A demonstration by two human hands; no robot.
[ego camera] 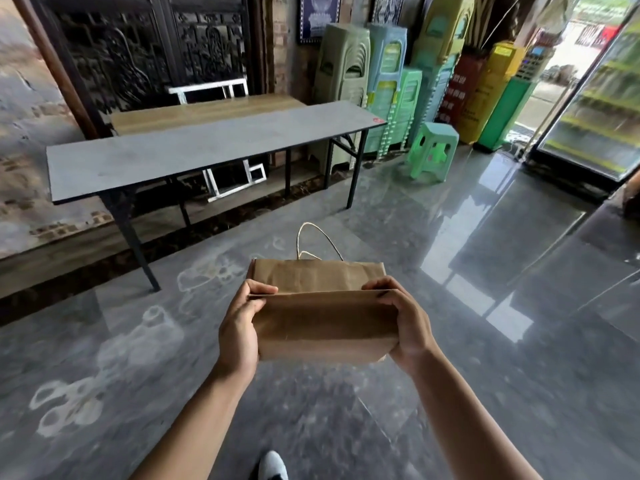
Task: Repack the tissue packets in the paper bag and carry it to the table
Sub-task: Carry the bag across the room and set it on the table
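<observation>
I hold a brown paper bag (322,320) in front of me, above the floor. My left hand (239,327) grips its left side and my right hand (405,320) grips its right side, thumbs over the top edge. The bag's mouth is nearly closed, and its twisted paper handle (311,240) sticks up on the far side. No tissue packets show; the inside of the bag is hidden. The long grey table (194,150) stands ahead and to the left, its top bare.
A wooden table (207,110) sits behind the grey one. Stacked plastic stools (388,81) and a single green stool (431,147) stand at the back right. A glass-door fridge (595,109) is at the far right. My shoe (273,465) shows on the glossy tiled floor.
</observation>
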